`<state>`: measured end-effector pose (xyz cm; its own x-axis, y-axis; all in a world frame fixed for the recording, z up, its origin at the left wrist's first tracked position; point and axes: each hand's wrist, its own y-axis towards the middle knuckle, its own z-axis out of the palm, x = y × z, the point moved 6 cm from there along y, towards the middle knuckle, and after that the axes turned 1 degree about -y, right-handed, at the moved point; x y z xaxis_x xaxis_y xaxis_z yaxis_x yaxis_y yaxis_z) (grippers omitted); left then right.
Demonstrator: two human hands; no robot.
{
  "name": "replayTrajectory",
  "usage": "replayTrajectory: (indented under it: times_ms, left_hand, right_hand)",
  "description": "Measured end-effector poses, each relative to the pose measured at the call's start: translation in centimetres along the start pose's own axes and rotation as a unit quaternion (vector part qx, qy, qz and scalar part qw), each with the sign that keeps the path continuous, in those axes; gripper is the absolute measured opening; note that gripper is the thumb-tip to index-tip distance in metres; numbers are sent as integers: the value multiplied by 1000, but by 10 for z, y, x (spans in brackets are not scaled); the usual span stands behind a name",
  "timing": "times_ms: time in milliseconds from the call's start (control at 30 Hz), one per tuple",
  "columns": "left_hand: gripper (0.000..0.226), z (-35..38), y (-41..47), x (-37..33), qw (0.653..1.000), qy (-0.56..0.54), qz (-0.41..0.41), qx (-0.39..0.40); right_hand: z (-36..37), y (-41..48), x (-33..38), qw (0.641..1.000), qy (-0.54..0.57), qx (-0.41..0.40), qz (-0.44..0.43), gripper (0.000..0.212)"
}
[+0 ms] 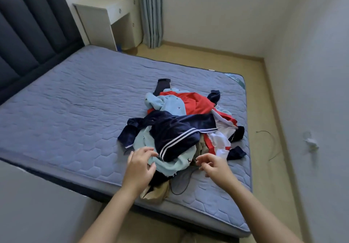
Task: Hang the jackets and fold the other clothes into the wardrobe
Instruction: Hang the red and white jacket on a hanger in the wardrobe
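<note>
A heap of clothes lies on the near right part of the blue quilted mattress (66,101). On top is a navy velvet garment with white stripes (175,129). Under it are a light blue patterned garment (170,103), a red one (196,103), a red-and-white jacket (221,139) and a tan piece (154,193) at the near edge. My left hand (139,167) hovers at the heap's near edge, fingers spread, close to the light blue cloth. My right hand (213,165) is beside it with loosely curled fingers, holding nothing.
A dark padded headboard (34,27) stands at the left. A white desk (113,16) and grey curtain (151,12) are at the far wall. A thin black cable (272,144) lies on the wooden floor right of the bed, near a wall socket (311,142).
</note>
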<state>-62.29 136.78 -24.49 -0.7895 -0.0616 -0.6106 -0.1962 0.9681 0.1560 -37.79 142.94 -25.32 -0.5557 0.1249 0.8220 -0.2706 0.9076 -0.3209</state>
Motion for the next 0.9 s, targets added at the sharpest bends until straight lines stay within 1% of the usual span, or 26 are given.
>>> replayTrajectory:
  times_ms: [133, 200, 300, 367, 433, 500, 533, 567, 600, 633, 667, 700, 733, 767, 833, 900]
  left_hand:
    - [22, 64, 70, 28, 997, 28, -49, 55]
    - [21, 102, 105, 43, 992, 41, -65, 99]
    - [27, 164, 156, 70, 982, 69, -80, 155]
    - [42, 202, 189, 89, 977, 83, -108, 161]
    - [67, 239, 218, 107, 970, 108, -142, 165]
    - [85, 277, 243, 125, 955, 151, -170, 191]
    - [85, 295, 253, 134, 948, 177, -171, 202]
    - [75, 312, 261, 143, 943, 195, -168, 210]
    - [56, 325, 267, 151, 943, 198, -165, 209]
    - [36, 335, 272, 160, 950, 182, -160, 197]
    - [19, 340, 276, 167, 962, 143, -154, 175]
    - [8, 340, 279, 174, 974, 79, -154, 149]
    - [5, 336, 280, 181, 979, 1, -164, 125]
    - [9, 326, 282, 186, 975, -77, -182, 98]
    - [14, 297, 288, 197, 955, -206, -210, 44]
    - [13, 258, 298, 210, 922, -308, -235, -11]
  right_hand:
    - [-13, 96, -33, 998, -52, 9, 30, 26]
    - [-12, 145, -54, 996, -84, 12, 39, 25]
    - [3, 210, -95, 990, -127, 18, 65, 29]
    - [16, 246, -122, 982, -170, 30, 76, 36]
    - [27, 273, -140, 976, -205, 31, 72, 46]
    - [39, 295, -156, 976, -209, 20, 65, 55]
    - [45, 306, -163, 978, -201, 10, 60, 60]
    - [52, 316, -170, 980, -191, -2, 52, 65]
    - [59, 324, -176, 982, -186, -14, 41, 71]
    - [66, 331, -182, 982, -184, -24, 32, 77]
    - [72, 338, -187, 981, -186, -35, 30, 83]
    - [76, 346, -191, 980, -190, -46, 36, 91]
    - [79, 352, -194, 978, -193, -62, 46, 99]
    - [79, 357, -195, 977, -187, -84, 53, 106]
    - [79, 366, -191, 980, -148, -124, 53, 113]
    - [83, 372, -179, 982, -128, -130, 57, 115]
